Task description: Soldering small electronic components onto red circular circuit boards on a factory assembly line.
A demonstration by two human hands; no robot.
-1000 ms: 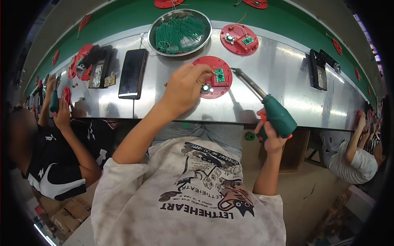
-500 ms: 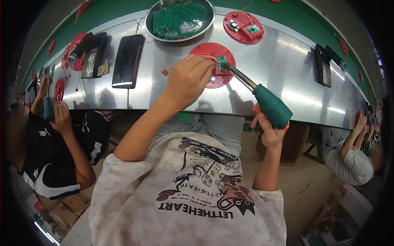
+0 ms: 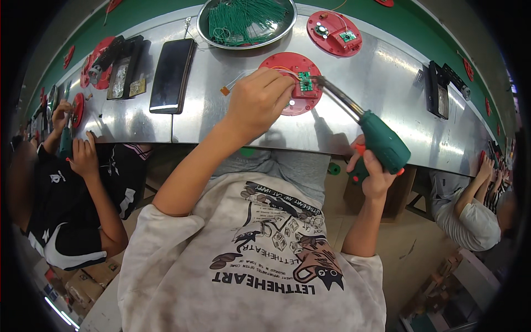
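A round red plastic plate (image 3: 315, 102) lies on the metal bench in front of me, with a small green circuit board (image 3: 305, 81) on it. My left hand (image 3: 257, 105) reaches over the plate's left side, its fingers pinched on a thin wire beside the board; the fingertips partly hide it. White wires (image 3: 239, 74) with a small orange piece (image 3: 224, 91) at their end stick out left of that hand. In my right hand (image 3: 377, 176) is a green pistol-shaped soldering gun (image 3: 387, 143), its metal tip just off the board's right edge.
A metal bowl (image 3: 293, 29) of green wires stands at the back, with a second red plate (image 3: 354, 50) to its right. A black phone (image 3: 172, 77) lies left. Black soldering stands (image 3: 437, 91) sit on both sides. Co-workers' hands (image 3: 83, 157) are at far left and right.
The soldering gun has drawn back to the right, its tip moving off the board to its edge. My left hand keeps its pinch by the board. The whole view has shifted slightly.
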